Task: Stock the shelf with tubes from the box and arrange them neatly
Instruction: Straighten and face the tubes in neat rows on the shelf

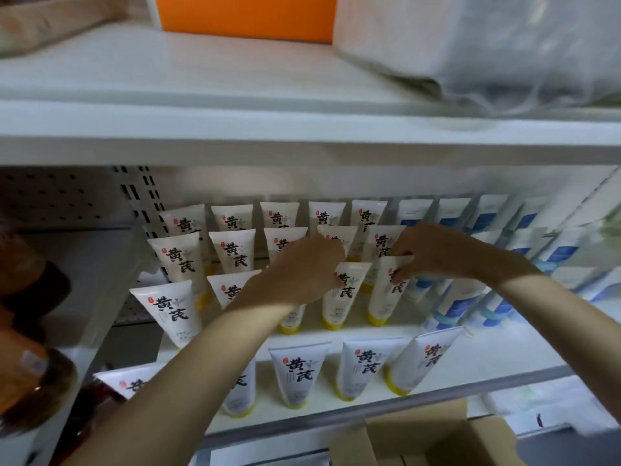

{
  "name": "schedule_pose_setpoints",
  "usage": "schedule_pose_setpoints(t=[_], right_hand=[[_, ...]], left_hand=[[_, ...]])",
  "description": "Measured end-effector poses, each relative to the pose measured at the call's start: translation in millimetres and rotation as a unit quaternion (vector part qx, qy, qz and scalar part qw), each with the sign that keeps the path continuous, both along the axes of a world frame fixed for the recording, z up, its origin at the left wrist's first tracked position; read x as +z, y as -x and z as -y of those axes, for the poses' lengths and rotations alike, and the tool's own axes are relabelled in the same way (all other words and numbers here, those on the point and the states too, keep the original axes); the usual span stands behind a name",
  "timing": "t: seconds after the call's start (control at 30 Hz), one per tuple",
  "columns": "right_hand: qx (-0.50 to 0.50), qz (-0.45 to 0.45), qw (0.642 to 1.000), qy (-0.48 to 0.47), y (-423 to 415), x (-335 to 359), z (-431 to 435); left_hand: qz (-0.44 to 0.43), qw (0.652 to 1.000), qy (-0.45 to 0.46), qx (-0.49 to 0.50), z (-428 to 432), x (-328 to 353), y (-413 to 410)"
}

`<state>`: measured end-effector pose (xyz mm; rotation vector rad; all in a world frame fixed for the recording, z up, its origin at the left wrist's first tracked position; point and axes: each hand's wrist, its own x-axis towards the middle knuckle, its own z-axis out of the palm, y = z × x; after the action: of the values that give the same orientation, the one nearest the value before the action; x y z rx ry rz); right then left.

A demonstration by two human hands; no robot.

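Roughly, the white metal shelf (pixel 521 351) spreads below and beyond both hands, and the brown cardboard box (pixel 420 435) sits under them, toward the person. White plastic tubes with yellow caps (pixel 295 371) stand in rows, cap down, long axis upright. The left hand (pixel 302 270) pinches the flat top of the left tube (pixel 346 301). The right hand (pixel 433 250) pinches the right tube (pixel 383 297) just beside it. I judge there is little room between rows, so only small straightening fits.

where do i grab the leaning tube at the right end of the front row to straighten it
Probably pinch the leaning tube by its wide flat top edge, coming from above: it stands on its yellow cap, and the top is clear of neighbours.
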<state>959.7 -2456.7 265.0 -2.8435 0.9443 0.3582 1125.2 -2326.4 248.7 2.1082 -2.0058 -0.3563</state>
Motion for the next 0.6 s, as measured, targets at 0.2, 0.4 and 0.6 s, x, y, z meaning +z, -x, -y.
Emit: schedule_pose_setpoints(t=[0.2,0.4,0.6], right_hand=[[0.021,0.012,1.000,-0.009,-2,-2,0],[0.035,0.036,0.998,-0.041,3,9,-6],[0.011,0.154,0.988,-0.023,-1,47,-34]], left_hand=[[0.002,1.000,0.008,0.001,-1,-3,-1],[0.004,1.000,0.017,0.008,-7,10,-3],[-0.039,0.994,0.069,0.071,-68,48,-21]])
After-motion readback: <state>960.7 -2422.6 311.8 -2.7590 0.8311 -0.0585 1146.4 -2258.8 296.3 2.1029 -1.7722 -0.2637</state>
